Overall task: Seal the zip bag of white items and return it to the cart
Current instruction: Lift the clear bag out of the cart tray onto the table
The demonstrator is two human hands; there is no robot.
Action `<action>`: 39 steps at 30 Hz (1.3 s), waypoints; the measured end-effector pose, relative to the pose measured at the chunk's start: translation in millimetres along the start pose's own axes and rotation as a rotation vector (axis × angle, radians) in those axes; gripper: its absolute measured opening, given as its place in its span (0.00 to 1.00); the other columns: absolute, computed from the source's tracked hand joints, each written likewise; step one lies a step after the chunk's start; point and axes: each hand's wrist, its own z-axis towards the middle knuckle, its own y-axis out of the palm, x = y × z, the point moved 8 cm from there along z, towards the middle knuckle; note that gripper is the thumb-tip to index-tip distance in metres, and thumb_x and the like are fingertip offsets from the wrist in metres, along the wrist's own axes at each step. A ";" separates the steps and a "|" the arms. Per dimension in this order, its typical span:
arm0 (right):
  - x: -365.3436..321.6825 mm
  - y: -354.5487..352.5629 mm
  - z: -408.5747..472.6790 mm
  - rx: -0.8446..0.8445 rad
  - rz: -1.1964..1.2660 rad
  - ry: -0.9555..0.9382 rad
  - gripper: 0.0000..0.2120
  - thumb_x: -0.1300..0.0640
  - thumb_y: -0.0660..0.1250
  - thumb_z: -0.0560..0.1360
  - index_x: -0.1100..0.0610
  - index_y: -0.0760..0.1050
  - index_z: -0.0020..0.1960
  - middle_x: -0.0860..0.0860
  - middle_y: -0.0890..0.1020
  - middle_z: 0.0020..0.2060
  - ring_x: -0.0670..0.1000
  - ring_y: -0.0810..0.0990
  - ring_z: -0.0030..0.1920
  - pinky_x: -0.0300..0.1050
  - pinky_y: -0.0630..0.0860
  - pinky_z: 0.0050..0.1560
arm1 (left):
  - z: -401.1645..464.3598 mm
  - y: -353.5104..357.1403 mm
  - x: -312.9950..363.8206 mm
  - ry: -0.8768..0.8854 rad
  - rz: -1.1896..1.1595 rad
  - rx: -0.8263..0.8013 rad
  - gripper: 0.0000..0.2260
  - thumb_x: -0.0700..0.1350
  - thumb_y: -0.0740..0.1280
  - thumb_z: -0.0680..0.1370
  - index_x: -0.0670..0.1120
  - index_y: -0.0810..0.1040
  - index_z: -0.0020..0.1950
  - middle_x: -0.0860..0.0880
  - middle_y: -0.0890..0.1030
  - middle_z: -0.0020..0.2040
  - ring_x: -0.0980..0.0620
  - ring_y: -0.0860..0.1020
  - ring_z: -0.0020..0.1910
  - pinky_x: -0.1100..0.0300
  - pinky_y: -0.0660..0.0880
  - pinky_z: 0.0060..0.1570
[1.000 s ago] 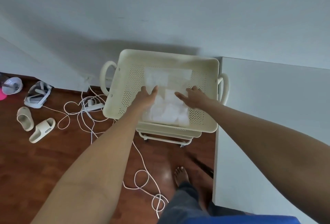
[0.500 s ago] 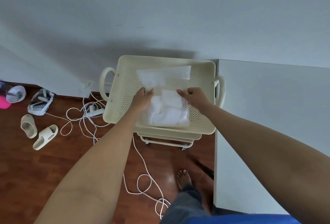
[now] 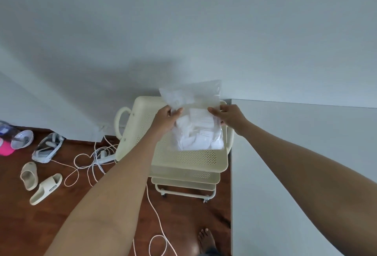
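A clear zip bag [image 3: 195,125] with white items bunched in its lower half hangs upright above the top tray of a cream perforated cart [image 3: 183,159]. My left hand [image 3: 166,118] pinches the bag's left edge about midway up. On the opposite edge, at the same height, my right hand [image 3: 229,116] grips it. The bag's upper part stands above my fingers against the wall; whether its zip is closed cannot be made out.
A white table top [image 3: 295,153] abuts the cart on the right. White cables and a power strip [image 3: 102,154] lie on the wooden floor to the left, with slippers [image 3: 40,184], a headset and a pink item beyond. My bare foot [image 3: 206,239] shows below.
Both hands have lifted the bag off the cart's top tray and raised it upright, with the view shifting slightly.
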 end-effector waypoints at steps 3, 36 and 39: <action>-17.1 -35.8 -14.4 0.039 0.024 -0.033 0.24 0.47 0.76 0.76 0.70 0.83 0.52 0.59 0.83 0.43 0.54 0.80 0.43 0.50 0.78 0.48 | -5.4 13.3 36.0 0.053 -0.033 -0.012 0.17 0.57 0.69 0.78 0.46 0.69 0.41 0.51 0.70 0.34 0.54 0.72 0.32 0.58 0.69 0.36; 209.0 -264.5 -228.6 0.157 0.047 0.192 0.19 0.47 0.80 0.72 0.64 0.87 0.50 0.57 0.89 0.52 0.58 0.87 0.52 0.55 0.82 0.59 | -169.3 340.2 54.1 -0.007 0.074 -0.338 0.26 0.64 0.71 0.73 0.39 0.76 0.44 0.47 0.75 0.37 0.50 0.76 0.36 0.49 0.78 0.49; 212.1 -266.2 -230.2 0.129 0.035 0.178 0.23 0.45 0.80 0.71 0.67 0.85 0.50 0.60 0.88 0.54 0.53 0.83 0.46 0.50 0.82 0.53 | -175.6 342.0 50.2 -0.021 0.066 -0.315 0.27 0.65 0.71 0.72 0.39 0.76 0.44 0.47 0.74 0.37 0.49 0.76 0.36 0.46 0.79 0.53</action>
